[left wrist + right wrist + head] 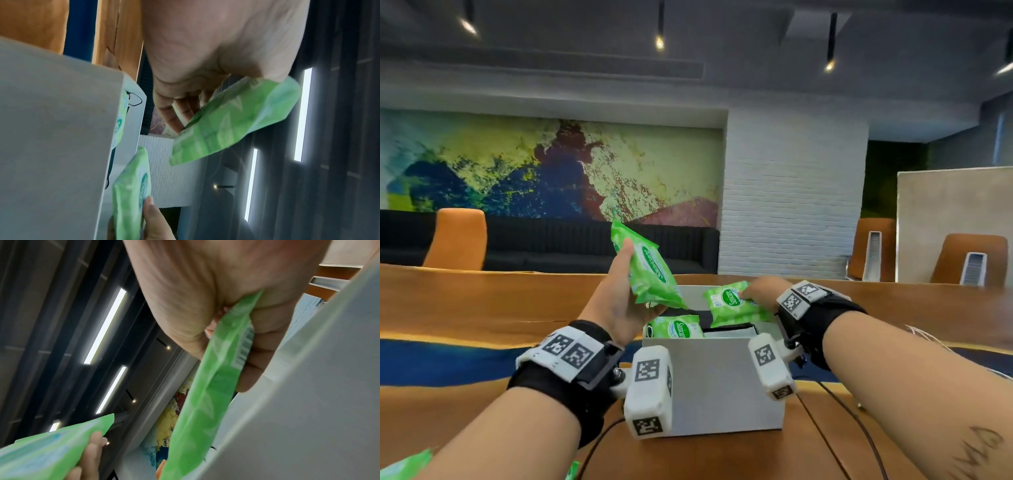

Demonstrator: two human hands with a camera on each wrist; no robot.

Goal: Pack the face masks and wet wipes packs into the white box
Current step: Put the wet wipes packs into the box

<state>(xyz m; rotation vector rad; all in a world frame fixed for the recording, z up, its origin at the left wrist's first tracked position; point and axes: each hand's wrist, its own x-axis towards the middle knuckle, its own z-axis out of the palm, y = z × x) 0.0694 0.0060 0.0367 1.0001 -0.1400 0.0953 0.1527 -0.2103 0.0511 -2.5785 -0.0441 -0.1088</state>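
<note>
A long wooden desk [482, 301] with a blue band ran across the room. Behind it stood orange chairs [457, 240], a dark sofa [571, 246], a colourful mural [544, 164], a white brick pillar [791, 192], and ceiling spotlights [660, 41].

— What carries it all?
— A long wooden table [482, 301] in warm brown, with a wavy blue band [448, 363] running across its top.
— And directly on it?
— A white rectangular cardboard box [722, 387] stands upright near the middle, open at the top. Thin black cables [859, 421] trail over the wood on the near side. At the near left edge lies a green plastic pack [405, 466], only partly in view.
</note>
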